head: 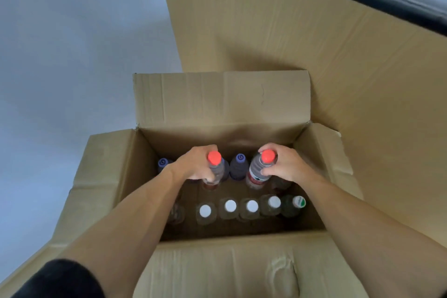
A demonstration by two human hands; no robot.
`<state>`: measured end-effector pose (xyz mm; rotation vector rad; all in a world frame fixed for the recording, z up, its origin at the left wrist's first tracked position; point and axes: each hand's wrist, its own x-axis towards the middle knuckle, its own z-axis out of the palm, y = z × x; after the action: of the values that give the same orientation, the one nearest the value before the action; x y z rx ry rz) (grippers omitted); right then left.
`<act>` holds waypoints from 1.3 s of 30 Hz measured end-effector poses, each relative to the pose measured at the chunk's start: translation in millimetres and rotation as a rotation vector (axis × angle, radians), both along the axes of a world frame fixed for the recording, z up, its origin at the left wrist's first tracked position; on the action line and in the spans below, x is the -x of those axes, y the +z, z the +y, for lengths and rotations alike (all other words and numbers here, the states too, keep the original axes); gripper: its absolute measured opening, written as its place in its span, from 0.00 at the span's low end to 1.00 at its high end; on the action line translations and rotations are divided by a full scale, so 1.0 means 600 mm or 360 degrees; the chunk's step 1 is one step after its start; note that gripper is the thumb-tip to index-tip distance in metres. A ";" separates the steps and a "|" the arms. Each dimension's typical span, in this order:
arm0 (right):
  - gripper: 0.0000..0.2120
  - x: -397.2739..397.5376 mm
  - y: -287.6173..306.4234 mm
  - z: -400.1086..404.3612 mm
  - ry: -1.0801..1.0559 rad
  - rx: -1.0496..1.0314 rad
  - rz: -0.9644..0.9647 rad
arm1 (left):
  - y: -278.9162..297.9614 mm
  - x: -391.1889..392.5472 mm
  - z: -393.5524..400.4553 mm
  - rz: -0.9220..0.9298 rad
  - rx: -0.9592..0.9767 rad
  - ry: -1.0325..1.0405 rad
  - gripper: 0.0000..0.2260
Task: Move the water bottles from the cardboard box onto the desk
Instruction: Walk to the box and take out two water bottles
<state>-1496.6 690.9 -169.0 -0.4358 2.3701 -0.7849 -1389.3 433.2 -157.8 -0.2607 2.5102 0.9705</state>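
An open cardboard box [242, 264] sits below me with its flaps spread out. My left hand [193, 164] grips the neck of a clear bottle with a red cap [214, 158] inside the box. My right hand [284, 164] grips a second red-capped bottle [268, 156] with a red and white label. Between them stands a dark bottle with a purple cap [240, 158], and another purple cap [163, 162] shows at the far left. Along the near side stand several clear bottles with white caps [229, 205] and one with a green and white cap [299, 201].
A large flat sheet of cardboard [314, 55] lies under and behind the box. A pale grey floor [72, 55] spreads to the left. A dark edge [387, 0] runs across the upper right corner. The desk is not in view.
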 end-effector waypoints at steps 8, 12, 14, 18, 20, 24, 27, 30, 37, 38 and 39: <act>0.17 0.000 0.088 0.003 -0.0349 0.0562 -0.0407 | 0.122 0.015 -0.016 -0.0204 -0.0204 0.0051 0.11; 0.15 -0.010 0.107 -0.002 -0.0458 0.0754 -0.0622 | 0.165 0.009 -0.022 -0.0210 -0.0506 0.0146 0.23; 0.15 -0.016 0.114 -0.008 -0.0538 0.0860 -0.0674 | 0.180 0.005 -0.024 -0.0217 -0.0622 0.0179 0.25; 0.18 -0.027 0.121 -0.026 -0.0738 0.1048 -0.0742 | 0.187 0.000 -0.028 -0.0226 -0.0860 0.0245 0.22; 0.18 -0.031 0.123 -0.033 -0.0849 0.1095 -0.0779 | 0.185 -0.001 -0.031 -0.0198 -0.0930 0.0258 0.16; 0.17 -0.037 0.123 -0.042 -0.0947 0.1088 -0.0781 | 0.175 -0.002 -0.031 -0.0235 -0.1157 0.0441 0.22; 0.18 -0.042 0.119 -0.046 -0.0953 0.1037 -0.0771 | 0.163 -0.003 -0.026 -0.0265 -0.1229 0.0539 0.26; 0.19 -0.049 0.119 -0.050 -0.0951 0.1017 -0.0817 | 0.146 -0.004 -0.016 -0.0235 -0.1305 0.0708 0.18; 0.18 -0.065 0.126 -0.061 -0.0812 0.1041 -0.0997 | 0.125 -0.007 0.001 -0.0170 -0.1395 0.1209 0.23; 0.17 -0.066 0.127 -0.064 -0.0802 0.1060 -0.1015 | 0.125 -0.006 0.001 -0.0208 -0.1385 0.1260 0.26; 0.16 -0.069 0.128 -0.066 -0.0804 0.1090 -0.1031 | 0.125 -0.006 0.001 -0.0270 -0.1367 0.1283 0.28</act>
<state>-1455.5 651.1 -92.5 0.1695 1.5590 -1.6836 -1386.0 433.5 -82.7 -1.0361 1.5901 2.0933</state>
